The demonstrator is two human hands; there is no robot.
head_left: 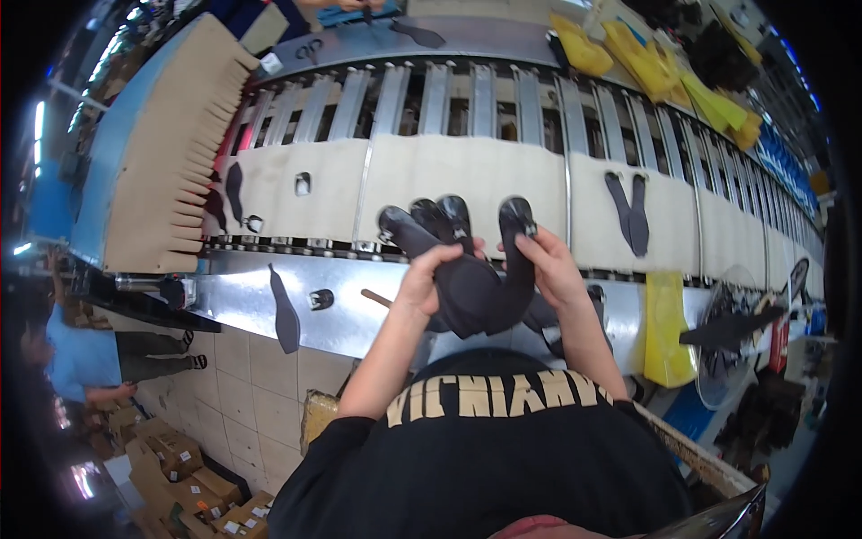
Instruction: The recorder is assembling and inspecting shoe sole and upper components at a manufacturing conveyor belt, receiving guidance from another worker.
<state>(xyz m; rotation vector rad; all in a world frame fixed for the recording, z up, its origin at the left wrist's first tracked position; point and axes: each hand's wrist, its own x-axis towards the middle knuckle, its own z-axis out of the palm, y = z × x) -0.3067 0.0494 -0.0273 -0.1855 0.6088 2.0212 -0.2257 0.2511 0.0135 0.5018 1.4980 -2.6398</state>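
Note:
My left hand [424,280] and my right hand [549,266] hold up a bundle of black flat shoe-part pieces [471,286] in front of my chest. The left hand grips the bundle's lower left side. The right hand pinches one long piece by its rounded top [517,216]. Several rounded tips [437,216] fan out above my left fingers. Behind the bundle runs a cream conveyor belt [422,175] over metal slats.
On the belt lies a pair of black pieces [630,214]; another piece [233,190] is at the left. A black piece [285,314] hangs on the metal ledge [242,301]. A tan stack [171,144] stands left, yellow pieces [646,58] far right, and a person in blue [85,355] sits lower left.

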